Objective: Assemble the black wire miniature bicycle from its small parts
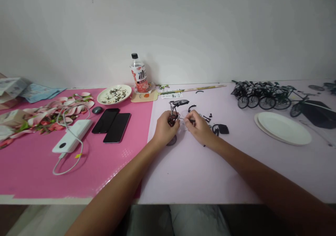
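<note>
My left hand (166, 128) is wrapped round a small dark model bicycle (179, 103), which is tilted with one wheel up and another near the table below the hand. Just to its right, my right hand (197, 126) is closed in a pinch on a thin light rod (181, 118) that reaches toward the bicycle. To the right of my right hand lie small black parts, among them a curved piece and a black basket-like part (224, 129). Another curved black strip (199, 92) lies farther back.
Several assembled model bicycles (262, 96) stand at the back right, near stacked white plates (285, 128). Behind are a bottle (140, 76) and a bowl (114, 95). Phones (117, 127), a white power bank (72, 136) with cable, and petals (39, 119) lie left.
</note>
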Demonstrator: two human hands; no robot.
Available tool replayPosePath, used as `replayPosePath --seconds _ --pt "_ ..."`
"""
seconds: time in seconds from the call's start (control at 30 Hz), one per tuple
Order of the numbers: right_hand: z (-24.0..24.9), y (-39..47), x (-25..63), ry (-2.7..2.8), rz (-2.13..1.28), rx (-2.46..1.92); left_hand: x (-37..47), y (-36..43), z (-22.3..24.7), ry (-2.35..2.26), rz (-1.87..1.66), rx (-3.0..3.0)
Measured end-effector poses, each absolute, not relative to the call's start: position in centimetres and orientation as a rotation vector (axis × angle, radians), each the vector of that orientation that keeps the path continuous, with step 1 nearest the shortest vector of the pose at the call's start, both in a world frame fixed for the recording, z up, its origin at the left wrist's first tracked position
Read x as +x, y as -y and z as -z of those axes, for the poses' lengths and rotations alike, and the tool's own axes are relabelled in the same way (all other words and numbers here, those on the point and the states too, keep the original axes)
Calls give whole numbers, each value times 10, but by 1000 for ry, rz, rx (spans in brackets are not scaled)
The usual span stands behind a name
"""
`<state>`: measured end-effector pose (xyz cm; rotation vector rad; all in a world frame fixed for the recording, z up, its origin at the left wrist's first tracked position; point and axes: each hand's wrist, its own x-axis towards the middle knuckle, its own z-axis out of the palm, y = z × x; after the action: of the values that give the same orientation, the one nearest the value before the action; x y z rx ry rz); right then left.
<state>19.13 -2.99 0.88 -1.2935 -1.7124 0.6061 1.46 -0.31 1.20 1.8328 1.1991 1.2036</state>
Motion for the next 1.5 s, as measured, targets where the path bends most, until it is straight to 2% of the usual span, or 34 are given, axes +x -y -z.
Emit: replayPosePath --seconds 0.47,0.97,1.5 --pt "-10 30 190 1756 -557 -1366 13 4 -14 -1188 -1230 1830" --pt "-8 30 190 1726 -696 -1279 12 1 -14 -1207 -1249 1833" --pt "-12 31 191 1777 -597 -1366 13 5 -15 -1212 -1232 1845"
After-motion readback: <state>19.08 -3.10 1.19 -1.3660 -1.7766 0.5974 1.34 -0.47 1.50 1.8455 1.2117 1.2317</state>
